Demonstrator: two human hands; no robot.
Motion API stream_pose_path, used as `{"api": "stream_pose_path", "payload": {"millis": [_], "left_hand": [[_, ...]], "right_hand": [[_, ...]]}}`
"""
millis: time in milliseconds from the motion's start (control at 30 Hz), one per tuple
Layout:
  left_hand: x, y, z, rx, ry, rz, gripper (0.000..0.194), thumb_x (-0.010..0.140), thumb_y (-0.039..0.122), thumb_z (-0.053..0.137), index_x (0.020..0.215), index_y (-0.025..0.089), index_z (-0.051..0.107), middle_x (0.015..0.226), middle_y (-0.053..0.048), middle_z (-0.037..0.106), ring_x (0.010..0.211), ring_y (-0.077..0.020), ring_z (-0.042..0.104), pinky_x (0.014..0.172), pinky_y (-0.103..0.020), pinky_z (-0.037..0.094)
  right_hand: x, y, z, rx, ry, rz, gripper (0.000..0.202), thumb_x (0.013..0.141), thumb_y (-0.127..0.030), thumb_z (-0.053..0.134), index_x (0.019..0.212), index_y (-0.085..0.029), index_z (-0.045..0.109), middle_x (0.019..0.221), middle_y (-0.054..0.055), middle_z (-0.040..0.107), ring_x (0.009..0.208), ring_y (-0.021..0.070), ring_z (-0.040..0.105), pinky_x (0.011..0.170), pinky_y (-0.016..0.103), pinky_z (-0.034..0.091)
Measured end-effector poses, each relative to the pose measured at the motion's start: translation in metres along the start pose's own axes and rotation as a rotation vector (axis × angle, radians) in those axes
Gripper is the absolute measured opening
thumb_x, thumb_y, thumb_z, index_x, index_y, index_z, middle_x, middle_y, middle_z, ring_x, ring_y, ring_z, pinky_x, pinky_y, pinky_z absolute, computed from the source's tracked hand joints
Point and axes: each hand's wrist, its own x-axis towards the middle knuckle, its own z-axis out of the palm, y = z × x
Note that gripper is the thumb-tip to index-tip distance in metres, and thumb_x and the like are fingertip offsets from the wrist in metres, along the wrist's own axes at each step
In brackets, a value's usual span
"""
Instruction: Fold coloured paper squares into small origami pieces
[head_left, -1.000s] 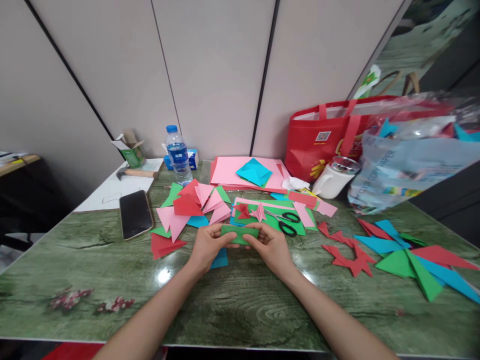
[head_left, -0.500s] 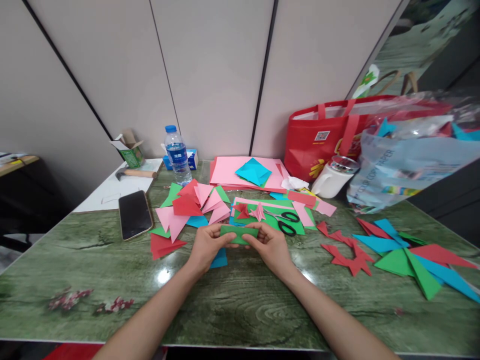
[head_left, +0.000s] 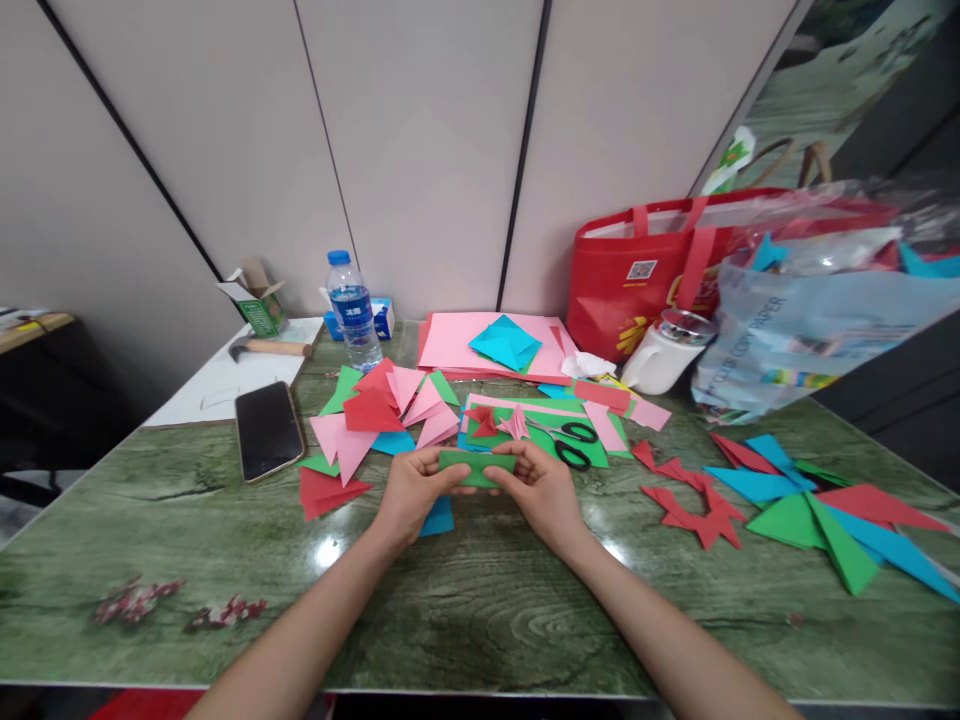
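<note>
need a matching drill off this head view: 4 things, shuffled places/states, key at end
Things:
1. folded green paper
2. scissors
3. hammer
4. folded blue paper

Places/states:
A. on the pink sheets
B. on the white sheet
C. held between left hand and right hand
D. black-handled

Pairs: 1-C, 2-D, 3-B, 4-A

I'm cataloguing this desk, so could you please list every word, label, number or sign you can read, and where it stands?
"COPY PAPER" on the plastic bag; the word before it is blurred.
A QR code on the red bag, too small to decode; yellow lettering there is partly hidden.
Water bottle: its white characters are too small to read surely.
Green box: any print is too small to read.
</note>
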Motion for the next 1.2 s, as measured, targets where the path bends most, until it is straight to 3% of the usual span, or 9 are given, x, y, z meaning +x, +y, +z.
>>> {"api": "stream_pose_path", "payload": {"millis": [400, 533, 700, 967, 1033, 1100, 1200], "left_hand": [[0.0, -0.001, 0.001, 0.009, 0.016, -0.033, 0.029, 0.058, 0.03, 0.075, 0.078, 0.011, 0.069, 0.071, -0.004, 0.071, 0.065, -0.0175, 0.065, 0.065, -0.031, 0.056], [0.001, 0.002, -0.002, -0.01, -0.059, -0.048, 0.03, 0.058, 0.027, 0.075, 0.082, 0.011, 0.068, 0.074, -0.004, 0.07, 0.065, -0.0166, 0.064, 0.064, -0.034, 0.057], [0.002, 0.007, -0.004, 0.056, -0.171, 0.008, 0.043, 0.062, 0.024, 0.072, 0.104, 0.019, 0.064, 0.096, -0.005, 0.068, 0.072, -0.0191, 0.066, 0.065, -0.036, 0.057], [0.001, 0.006, -0.002, 0.249, -0.205, -0.038, 0.049, 0.07, 0.025, 0.065, 0.116, 0.009, 0.057, 0.058, -0.004, 0.069, 0.045, -0.0146, 0.061, 0.049, -0.027, 0.052], [0.001, 0.004, -0.001, 0.295, -0.171, -0.004, 0.045, 0.071, 0.024, 0.064, 0.114, 0.01, 0.059, 0.068, -0.006, 0.072, 0.051, -0.0164, 0.064, 0.053, -0.029, 0.053], [0.001, 0.001, -0.001, 0.351, -0.12, 0.068, 0.038, 0.07, 0.022, 0.064, 0.107, 0.013, 0.064, 0.089, -0.007, 0.072, 0.072, -0.0212, 0.067, 0.066, -0.033, 0.055], [0.0, 0.0, -0.001, 0.444, -0.079, 0.164, 0.031, 0.069, 0.019, 0.065, 0.099, 0.016, 0.069, 0.103, -0.005, 0.068, 0.095, -0.0253, 0.063, 0.085, -0.036, 0.048]], "right_hand": [[0.007, 0.006, -0.002, 0.001, -0.036, 0.044, 0.031, 0.062, -0.046, 0.07, 0.069, -0.02, 0.052, 0.056, -0.004, 0.053, 0.047, 0.0126, 0.052, 0.047, 0.028, 0.051], [0.009, 0.007, -0.006, -0.021, -0.055, 0.036, 0.028, 0.064, -0.042, 0.07, 0.07, -0.02, 0.053, 0.053, -0.006, 0.048, 0.046, 0.0114, 0.05, 0.046, 0.028, 0.051], [0.01, 0.009, -0.01, -0.04, -0.088, 0.042, 0.028, 0.063, -0.041, 0.07, 0.072, -0.02, 0.054, 0.055, -0.005, 0.048, 0.049, 0.0115, 0.048, 0.046, 0.028, 0.052], [0.012, 0.011, -0.01, -0.002, -0.088, 0.113, 0.035, 0.06, -0.046, 0.07, 0.077, -0.02, 0.054, 0.058, -0.004, 0.052, 0.051, 0.0128, 0.05, 0.047, 0.029, 0.052], [0.011, 0.011, -0.009, -0.038, -0.119, 0.111, 0.034, 0.064, -0.045, 0.067, 0.082, -0.02, 0.053, 0.061, -0.004, 0.053, 0.053, 0.0135, 0.052, 0.047, 0.028, 0.051], [0.009, 0.009, -0.009, -0.117, -0.153, 0.082, 0.036, 0.064, -0.042, 0.068, 0.088, -0.021, 0.051, 0.065, -0.003, 0.054, 0.054, 0.0138, 0.053, 0.047, 0.027, 0.049], [0.007, 0.004, -0.009, -0.252, -0.136, -0.002, 0.044, 0.055, -0.031, 0.076, 0.09, -0.021, 0.05, 0.071, -0.003, 0.055, 0.059, 0.014, 0.053, 0.051, 0.025, 0.046]]}}
